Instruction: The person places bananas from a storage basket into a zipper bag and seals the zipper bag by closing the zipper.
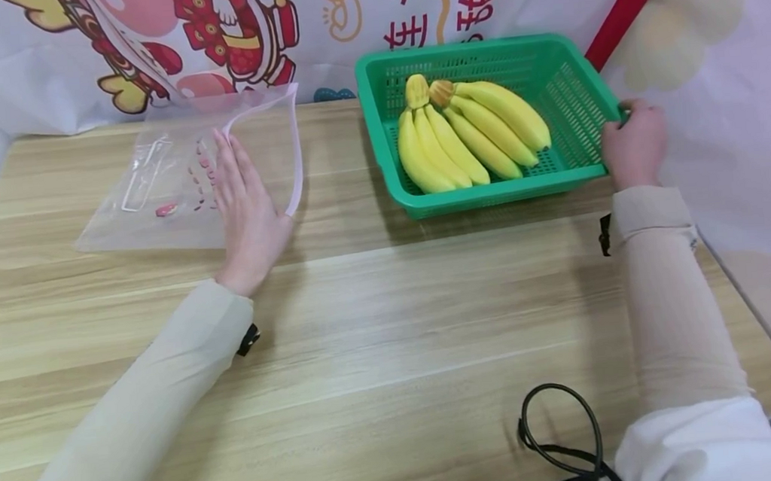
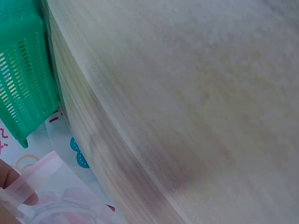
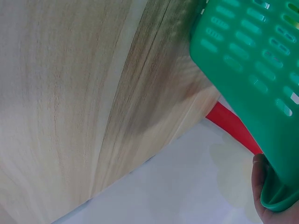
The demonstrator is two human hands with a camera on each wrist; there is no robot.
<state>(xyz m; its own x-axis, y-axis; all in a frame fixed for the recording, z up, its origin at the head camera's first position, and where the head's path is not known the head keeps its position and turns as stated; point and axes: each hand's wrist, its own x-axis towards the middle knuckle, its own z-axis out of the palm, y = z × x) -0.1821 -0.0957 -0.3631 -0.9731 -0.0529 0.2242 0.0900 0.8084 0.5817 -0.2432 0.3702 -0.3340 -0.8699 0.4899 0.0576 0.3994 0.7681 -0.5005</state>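
Note:
In the head view my left hand (image 1: 246, 198) lies over a clear zip bag (image 1: 169, 174) with printed pink and red marks, its fingers straight along the bag's pale pink mouth. The left wrist view catches a bit of that hand at the bag's edge (image 2: 44, 168). At the right, my right hand (image 1: 636, 144) grips the end rim of a green plastic basket (image 1: 507, 189), fingers curled over it. The right wrist view shows this hold on the rim (image 3: 280, 198). Two bunches of yellow bananas (image 1: 436, 153) lie inside the basket.
A wooden table (image 1: 379, 331) holds the bag and basket. Behind it hangs a white printed cloth (image 1: 335, 33) with red figures and characters. A red strip (image 1: 632, 6) runs down at the back right. A black looped cable (image 1: 593, 420) is at the front edge.

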